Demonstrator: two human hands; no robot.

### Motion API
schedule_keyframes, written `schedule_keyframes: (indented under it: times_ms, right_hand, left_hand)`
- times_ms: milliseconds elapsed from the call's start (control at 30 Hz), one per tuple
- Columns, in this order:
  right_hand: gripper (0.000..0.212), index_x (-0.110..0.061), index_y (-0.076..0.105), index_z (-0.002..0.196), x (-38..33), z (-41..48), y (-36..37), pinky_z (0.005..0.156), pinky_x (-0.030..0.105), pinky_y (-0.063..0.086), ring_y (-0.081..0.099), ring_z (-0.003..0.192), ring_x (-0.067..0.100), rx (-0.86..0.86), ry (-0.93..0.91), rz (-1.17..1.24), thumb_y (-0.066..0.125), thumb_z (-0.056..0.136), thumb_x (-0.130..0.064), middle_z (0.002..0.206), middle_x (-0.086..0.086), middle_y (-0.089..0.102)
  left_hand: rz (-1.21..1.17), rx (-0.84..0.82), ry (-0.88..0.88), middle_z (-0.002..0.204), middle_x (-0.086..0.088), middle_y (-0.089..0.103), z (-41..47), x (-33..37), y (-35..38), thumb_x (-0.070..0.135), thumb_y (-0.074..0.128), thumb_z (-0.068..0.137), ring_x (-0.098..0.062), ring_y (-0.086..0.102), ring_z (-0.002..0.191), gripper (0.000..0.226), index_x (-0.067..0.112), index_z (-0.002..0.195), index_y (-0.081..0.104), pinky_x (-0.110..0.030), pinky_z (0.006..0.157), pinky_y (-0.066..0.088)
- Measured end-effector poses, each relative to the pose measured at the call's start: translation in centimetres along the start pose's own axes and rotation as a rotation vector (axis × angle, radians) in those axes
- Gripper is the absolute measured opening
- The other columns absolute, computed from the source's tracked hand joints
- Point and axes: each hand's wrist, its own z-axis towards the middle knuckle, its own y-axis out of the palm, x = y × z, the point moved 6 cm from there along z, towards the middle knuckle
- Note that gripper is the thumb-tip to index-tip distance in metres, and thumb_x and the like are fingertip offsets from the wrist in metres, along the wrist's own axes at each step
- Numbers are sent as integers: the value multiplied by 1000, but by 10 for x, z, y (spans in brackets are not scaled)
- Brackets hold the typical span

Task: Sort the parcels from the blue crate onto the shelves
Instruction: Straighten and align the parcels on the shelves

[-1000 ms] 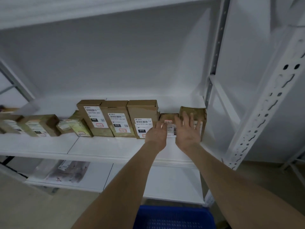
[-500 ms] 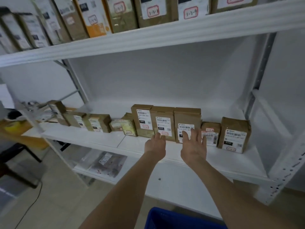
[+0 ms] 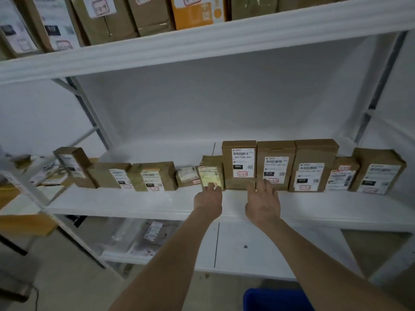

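Observation:
A row of brown cardboard parcels with white labels stands on the middle white shelf (image 3: 157,204). My left hand (image 3: 208,199) reaches to a small parcel with a yellowish label (image 3: 210,173), fingertips touching its lower front. My right hand (image 3: 263,202) is stretched out with relaxed fingers at the foot of the parcel labelled 060 (image 3: 239,163) and its neighbour labelled 010 (image 3: 275,164). Neither hand holds anything. A corner of the blue crate (image 3: 276,299) shows at the bottom edge.
More parcels fill the upper shelf (image 3: 202,39). Further right on the middle shelf stand three more parcels (image 3: 313,164). Plastic-wrapped items (image 3: 143,236) lie on the lower shelf. A wooden table (image 3: 20,223) stands at the left. A metal upright (image 3: 89,113) crosses behind.
My view and both hands have shifted left along the row, from the rightmost parcels to the 060 parcel and the small yellow-labelled one. The upper shelf has come into view.

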Motion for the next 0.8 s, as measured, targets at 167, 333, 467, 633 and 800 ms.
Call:
schedule_keyframes:
  times_ms: [167,333,467,633,800]
  right_hand:
    - [62,-18,32,142,-34,11,1,112,36,24,20,137,29,-11,-3,-32,57,85,-13,146,8,26]
    - [56,-15,36,139,-77,24,12,108,35,30,28,131,28,-10,-56,1,55,86,-8,142,7,31]
    - [60,-19,32,144,-117,45,28,106,36,31,25,133,26,-48,-80,18,53,88,-12,147,6,26]
    - [68,-21,25,148,-147,105,36,109,39,30,23,136,29,-16,-20,-24,57,88,-21,150,7,22]
    - [67,-23,33,142,-157,141,64,109,45,29,31,130,30,-10,88,-112,59,85,-48,140,9,34]
  left_hand:
    - [-10,-21,49,140,-8,35,6,-32,7,8,50,89,-24,40,126,54,13,140,34,-37,89,47]
    - [5,14,60,140,-8,38,13,-67,11,7,51,88,-25,43,125,51,13,138,39,-38,87,48]
    - [76,49,55,133,-8,44,45,-106,4,7,52,87,-25,47,122,49,13,135,41,-37,91,45]
    - [133,54,94,132,-10,45,123,-142,-5,20,64,85,-27,44,124,57,11,134,38,-37,94,43]
    - [181,-47,182,139,-9,43,179,-155,22,44,66,83,-27,39,130,76,11,140,30,-44,106,33]
